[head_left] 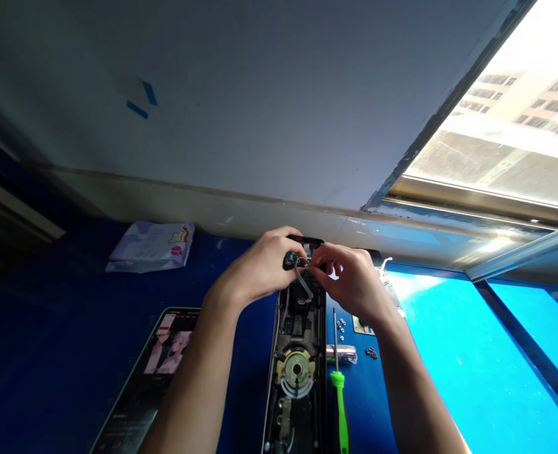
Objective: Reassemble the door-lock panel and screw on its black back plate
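Observation:
An opened black door-lock body [297, 372] lies lengthwise on the blue table, its inner parts and a round brass piece showing. At its far end, my left hand [260, 268] grips a small blue circuit board [290, 258] with curled fingers. Opposite it, my right hand [352, 280] pinches a grey flat ribbon cable [302, 277] that loops from the board down into the lock. The two hands nearly touch above the lock's top end.
A green-handled screwdriver [339, 384] lies right of the lock, beside a metal handle piece [342, 353] and several small screws [371, 352]. A tablet [151, 372] with a picture rests at the left. A white plastic bag [151, 246] sits against the wall. A window is at right.

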The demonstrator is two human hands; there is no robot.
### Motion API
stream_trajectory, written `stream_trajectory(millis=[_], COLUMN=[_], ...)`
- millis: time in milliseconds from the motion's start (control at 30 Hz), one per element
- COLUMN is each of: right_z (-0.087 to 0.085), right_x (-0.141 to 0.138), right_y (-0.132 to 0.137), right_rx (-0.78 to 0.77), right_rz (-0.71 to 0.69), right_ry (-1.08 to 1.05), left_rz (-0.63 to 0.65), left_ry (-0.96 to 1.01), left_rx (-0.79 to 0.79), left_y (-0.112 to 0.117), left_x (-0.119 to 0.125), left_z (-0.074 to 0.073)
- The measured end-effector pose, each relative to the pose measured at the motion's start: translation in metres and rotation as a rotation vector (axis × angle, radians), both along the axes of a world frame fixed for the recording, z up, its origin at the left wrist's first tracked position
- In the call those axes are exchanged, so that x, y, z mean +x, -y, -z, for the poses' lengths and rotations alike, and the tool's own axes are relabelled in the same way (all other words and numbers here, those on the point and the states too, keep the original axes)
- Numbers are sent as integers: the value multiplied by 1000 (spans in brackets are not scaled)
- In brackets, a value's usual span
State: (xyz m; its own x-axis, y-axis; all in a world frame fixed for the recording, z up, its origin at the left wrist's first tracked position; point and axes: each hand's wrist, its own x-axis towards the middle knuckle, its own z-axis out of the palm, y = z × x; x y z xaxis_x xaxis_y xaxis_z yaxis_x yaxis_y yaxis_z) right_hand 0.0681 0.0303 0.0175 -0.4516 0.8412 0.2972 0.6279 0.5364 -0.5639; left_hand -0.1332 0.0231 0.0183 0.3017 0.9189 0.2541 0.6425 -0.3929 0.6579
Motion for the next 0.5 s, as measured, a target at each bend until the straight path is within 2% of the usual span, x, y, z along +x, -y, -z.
stream_trajectory(millis=[500], right_z=[-6], right_x=[3], right_y=[4], right_rx=[7], right_rz=[-7], right_ry=[87], left_rz=[-19], left_ry=[-46], left_rx=[28], left_y=[-2], left_x=[0], left_z=[2])
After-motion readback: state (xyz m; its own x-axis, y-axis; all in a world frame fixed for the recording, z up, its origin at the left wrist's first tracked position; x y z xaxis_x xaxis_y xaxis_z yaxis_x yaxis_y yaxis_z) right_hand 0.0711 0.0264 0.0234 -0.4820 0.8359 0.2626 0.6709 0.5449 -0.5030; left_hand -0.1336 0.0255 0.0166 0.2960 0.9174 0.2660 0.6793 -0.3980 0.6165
